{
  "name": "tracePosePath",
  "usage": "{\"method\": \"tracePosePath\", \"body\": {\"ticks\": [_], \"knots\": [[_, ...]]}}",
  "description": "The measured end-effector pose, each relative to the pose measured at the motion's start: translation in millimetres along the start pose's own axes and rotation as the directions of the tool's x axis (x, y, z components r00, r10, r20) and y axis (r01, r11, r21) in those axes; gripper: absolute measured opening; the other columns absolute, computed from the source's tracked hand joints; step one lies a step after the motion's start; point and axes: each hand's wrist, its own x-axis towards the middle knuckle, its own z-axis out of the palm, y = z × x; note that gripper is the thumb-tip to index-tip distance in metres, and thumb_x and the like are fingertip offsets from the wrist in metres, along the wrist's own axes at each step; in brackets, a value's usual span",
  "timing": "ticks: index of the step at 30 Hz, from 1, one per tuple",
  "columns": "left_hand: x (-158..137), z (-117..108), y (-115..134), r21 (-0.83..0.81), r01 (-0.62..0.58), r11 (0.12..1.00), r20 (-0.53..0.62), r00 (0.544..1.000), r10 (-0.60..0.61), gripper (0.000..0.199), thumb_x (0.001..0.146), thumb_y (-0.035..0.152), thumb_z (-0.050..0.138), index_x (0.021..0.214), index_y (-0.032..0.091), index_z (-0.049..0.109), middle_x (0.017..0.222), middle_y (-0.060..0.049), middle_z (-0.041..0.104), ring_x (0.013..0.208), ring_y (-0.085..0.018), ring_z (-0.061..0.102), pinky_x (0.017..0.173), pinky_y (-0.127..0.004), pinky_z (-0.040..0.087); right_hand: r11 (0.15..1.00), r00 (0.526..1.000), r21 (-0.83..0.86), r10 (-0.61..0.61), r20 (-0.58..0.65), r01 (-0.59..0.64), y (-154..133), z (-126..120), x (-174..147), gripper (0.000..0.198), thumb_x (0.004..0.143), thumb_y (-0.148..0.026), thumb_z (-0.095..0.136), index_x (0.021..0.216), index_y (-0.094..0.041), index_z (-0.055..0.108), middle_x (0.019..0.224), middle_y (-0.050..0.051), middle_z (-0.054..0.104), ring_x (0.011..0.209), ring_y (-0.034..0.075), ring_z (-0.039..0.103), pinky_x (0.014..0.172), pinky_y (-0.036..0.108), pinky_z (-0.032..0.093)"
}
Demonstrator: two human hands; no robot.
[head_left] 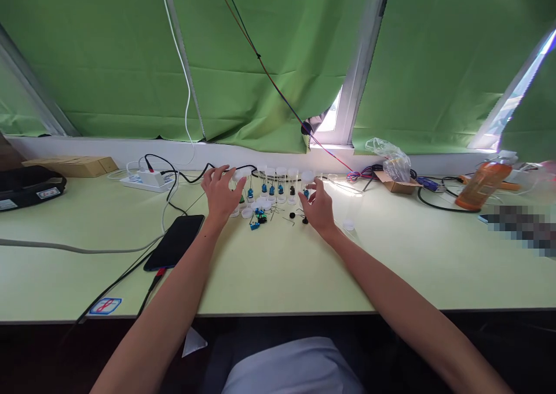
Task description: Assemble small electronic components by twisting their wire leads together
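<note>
A row of small clear lidded vials (pixel 281 192) stands on the table, several with blue parts inside. My left hand (pixel 219 196) is at the row's left end, its fingers spread beside a vial and holding nothing that I can see. At the right end, my right hand (pixel 320 208) has thumb and fingers curled round a clear vial (pixel 307 178) with a blue part in it. In front of the row lie loose blue and green parts (pixel 259 217), white round lids (pixel 247 212), thin bent metal keys (pixel 289 221) and small black round pieces (pixel 304 221).
A black phone (pixel 176 242) on a cable lies by my left forearm. Behind it are a white power strip (pixel 150 179) and a cardboard box (pixel 73 166). To the right are a small open box (pixel 396 182) with a plastic bag and an orange bottle (pixel 486 182). Cables run along the back.
</note>
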Motion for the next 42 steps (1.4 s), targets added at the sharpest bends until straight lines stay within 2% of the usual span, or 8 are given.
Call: {"method": "tracePosePath", "body": {"ticks": [6,12,16,21,29,33,38,42], "knots": [[1.1,7.6,-10.7,-0.064,0.010,0.998,0.061,0.998,-0.006,0.031,0.083,0.038,0.056,0.105,0.019,0.066,0.117,-0.014,0.063,0.119,-0.033,0.042,0.103,-0.051,0.031,0.999,1.000,-0.052,-0.005,0.022,0.006,11.5,3.1,2.8,0.047,0.089,-0.032,0.051,0.132,-0.018,0.038,0.112,0.012,0.065,0.072,0.018,0.060,0.073,0.035,0.046],[4.2,7.4,-12.5,-0.097,-0.004,0.995,0.079,0.997,0.011,0.026,0.083,0.037,0.055,0.100,0.019,0.063,0.111,-0.014,0.062,0.115,-0.033,0.045,0.103,-0.051,0.031,0.998,0.998,-0.067,0.026,0.064,-0.022,18.2,4.6,5.5,0.041,0.087,-0.029,0.052,0.125,-0.016,0.044,0.107,0.012,0.064,0.076,0.020,0.061,0.073,0.034,0.046],[4.8,7.3,-12.5,-0.089,-0.006,0.996,0.087,0.996,0.014,0.025,0.083,0.037,0.057,0.099,0.019,0.060,0.114,-0.015,0.058,0.117,-0.033,0.042,0.105,-0.051,0.029,0.996,0.991,-0.069,0.069,0.112,-0.062,19.3,5.0,6.6,0.043,0.086,-0.027,0.053,0.126,-0.015,0.044,0.105,0.012,0.064,0.074,0.020,0.060,0.071,0.034,0.046],[6.0,5.0,-11.9,-0.095,-0.011,0.995,0.058,0.998,0.017,0.027,0.084,0.039,0.058,0.101,0.018,0.059,0.119,-0.016,0.054,0.121,-0.033,0.040,0.106,-0.050,0.027,0.995,0.988,-0.063,0.083,0.128,-0.075,19.6,5.3,7.9,0.053,0.086,-0.026,0.053,0.136,-0.015,0.038,0.105,0.013,0.064,0.072,0.019,0.059,0.072,0.036,0.047],[13.1,-10.4,1.0,-0.116,-0.048,0.992,-0.040,0.998,0.044,0.025,0.084,0.034,0.059,0.104,0.018,0.058,0.118,-0.014,0.059,0.118,-0.030,0.044,0.107,-0.047,0.028,0.995,0.987,-0.069,0.086,0.134,-0.077,20.1,6.7,8.7,0.065,0.087,-0.021,0.052,0.147,-0.017,0.026,0.110,0.015,0.063,0.070,0.019,0.058,0.072,0.036,0.048],[13.5,-21.4,12.8,-0.158,0.009,0.987,-0.103,0.994,-0.026,0.026,0.085,0.033,0.060,0.106,0.019,0.059,0.112,-0.012,0.061,0.119,-0.028,0.043,0.102,-0.041,0.036,0.994,0.989,-0.081,0.078,0.129,-0.068,21.8,9.0,9.1,0.070,0.088,-0.020,0.051,0.151,-0.018,0.020,0.106,0.014,0.064,0.066,0.018,0.056,0.069,0.037,0.048],[13.7,-26.4,19.1,-0.240,-0.018,0.971,-0.209,0.977,-0.034,0.024,0.085,0.033,0.062,0.104,0.019,0.059,0.103,-0.010,0.061,0.109,-0.024,0.051,0.099,-0.038,0.040,0.996,0.992,-0.074,0.056,0.114,-0.048,23.0,10.8,9.8,0.073,0.088,-0.020,0.048,0.153,-0.018,0.015,0.112,0.017,0.062,0.069,0.020,0.058,0.071,0.039,0.049],[13.9,-25.1,22.9,-0.355,-0.056,0.933,-0.266,0.963,-0.043,0.024,0.084,0.036,0.064,0.102,0.020,0.060,0.101,-0.008,0.061,0.096,-0.020,0.057,0.088,-0.034,0.047,0.994,0.988,-0.072,0.095,0.123,-0.087,21.0,12.2,8.3,0.073,0.087,-0.018,0.045,0.153,-0.018,0.015,0.114,0.018,0.060,0.073,0.021,0.058,0.071,0.040,0.050]]}}
